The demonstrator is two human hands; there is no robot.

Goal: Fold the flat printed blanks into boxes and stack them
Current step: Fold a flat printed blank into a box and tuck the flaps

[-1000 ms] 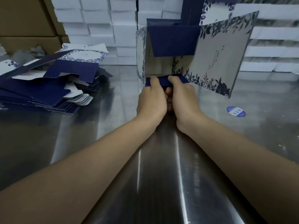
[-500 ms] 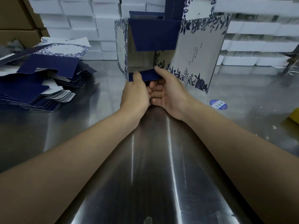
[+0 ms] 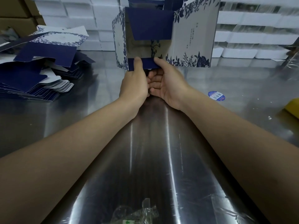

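A half-folded box (image 3: pixel 191 38), grey-white with a navy floral print and navy flaps, is held up above the steel table (image 3: pixel 161 143) at centre top. Its open end faces me, with one navy flap hanging down inside and a printed side panel spread to the right. My left hand (image 3: pixel 135 81) grips the lower navy flap, thumb on top. My right hand (image 3: pixel 168 81) holds the same flap from the right, thumb on its edge and fingers curled underneath. A pile of flat printed blanks (image 3: pixel 37 67) lies at the left.
White boxes (image 3: pixel 77 13) are stacked along the back wall, with brown cartons (image 3: pixel 14 12) at top left. A round blue sticker (image 3: pixel 216 96) lies on the table at right, a yellow object (image 3: pixel 292 107) at the right edge. Crumpled clear plastic (image 3: pixel 137 214) lies at the near edge.
The box has turned so its right panel faces me more squarely. My right hand has rolled palm-up under the lower flap. The view has tilted down and shifted.
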